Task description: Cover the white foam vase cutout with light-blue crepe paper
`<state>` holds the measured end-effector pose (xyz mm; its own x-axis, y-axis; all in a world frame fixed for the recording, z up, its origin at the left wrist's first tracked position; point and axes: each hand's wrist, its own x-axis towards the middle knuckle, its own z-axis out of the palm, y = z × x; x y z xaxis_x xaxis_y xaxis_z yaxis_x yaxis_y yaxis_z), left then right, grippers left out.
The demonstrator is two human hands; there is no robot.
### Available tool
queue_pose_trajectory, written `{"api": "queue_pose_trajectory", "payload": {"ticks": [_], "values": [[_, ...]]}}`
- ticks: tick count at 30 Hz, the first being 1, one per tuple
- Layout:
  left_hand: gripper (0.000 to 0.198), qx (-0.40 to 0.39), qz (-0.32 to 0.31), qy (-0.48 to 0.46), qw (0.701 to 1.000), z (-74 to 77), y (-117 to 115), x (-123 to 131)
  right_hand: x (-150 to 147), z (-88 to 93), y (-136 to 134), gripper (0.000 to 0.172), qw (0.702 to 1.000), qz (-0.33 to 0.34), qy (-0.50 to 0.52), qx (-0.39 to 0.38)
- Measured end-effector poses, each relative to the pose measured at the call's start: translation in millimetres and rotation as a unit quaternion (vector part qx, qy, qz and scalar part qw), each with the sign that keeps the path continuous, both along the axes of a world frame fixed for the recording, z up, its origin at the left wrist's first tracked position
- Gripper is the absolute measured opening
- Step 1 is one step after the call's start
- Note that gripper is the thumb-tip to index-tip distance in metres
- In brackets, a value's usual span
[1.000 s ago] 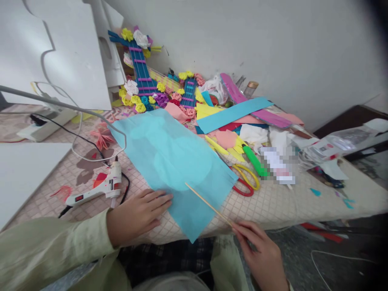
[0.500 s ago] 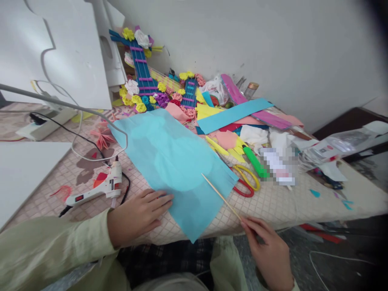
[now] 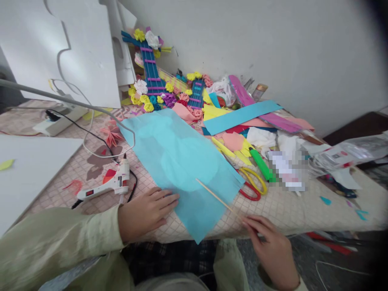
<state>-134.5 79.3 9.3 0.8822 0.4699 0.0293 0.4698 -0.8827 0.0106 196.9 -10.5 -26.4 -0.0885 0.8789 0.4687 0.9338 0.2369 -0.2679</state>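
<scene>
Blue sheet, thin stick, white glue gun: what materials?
Blue sheet: probably thin paper, perhaps fabric, matte; soft creases show.
Thin stick: likely wood or bamboo, seemingly uncoated; plain tan color.
Glue gun: apparently hard plastic, smooth; moulded-looking white body.

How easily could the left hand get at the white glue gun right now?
Probably quite easily, yes. The left hand, its fingers over the blue sheet, appears to grip nothing, and the white glue gun lies close by. Only a black cord seems to curve between them, leaving the gun uncovered.
</scene>
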Motion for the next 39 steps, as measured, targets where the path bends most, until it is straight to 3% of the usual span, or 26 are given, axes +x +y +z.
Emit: {"api": "queue_pose_trajectory", "payload": {"ticks": [4, 9, 12, 16, 19, 27, 39], "values": [[0.038, 0.007, -0.006, 0.002, 1.0, 2.0, -1.4, 1.6, 14.4, 25.8, 32.4, 0.023, 1.0, -0.003, -0.009, -0.017], [0.041, 0.018, -0.004, 0.005, 1.0, 6.1, -2.8, 4.6, -5.8, 62.5, 101.3, 0.019, 0.983, 0.165, -0.041, -0.075], [0.043, 0.018, 0.002, 0.006, 1.0, 5.8, -4.1, 4.8, -31.0, 65.0, 147.9, 0.019, 0.96, 0.251, -0.065, -0.109], [0.044, 0.014, 0.011, -0.005, 1.0, 7.5, -5.1, 5.4, -51.5, 57.2, 199.9, 0.018, 0.948, 0.288, -0.067, -0.117], [0.039, -0.001, 0.02, -0.014, 1.0, 14.3, -2.3, 6.4, -54.5, 54.1, 224.0, 0.018, 0.943, 0.303, -0.072, -0.119], [0.037, -0.049, 0.173, 0.063, 0.982, 24.6, 6.7, -3.1, -49.9, 47.7, 243.8, 0.015, 0.928, 0.332, -0.084, -0.148], [0.034, -0.052, 0.19, 0.111, 0.974, 24.2, 5.4, 2.6, -54.3, 41.9, 248.4, 0.017, 0.93, 0.344, -0.046, -0.118]]}}
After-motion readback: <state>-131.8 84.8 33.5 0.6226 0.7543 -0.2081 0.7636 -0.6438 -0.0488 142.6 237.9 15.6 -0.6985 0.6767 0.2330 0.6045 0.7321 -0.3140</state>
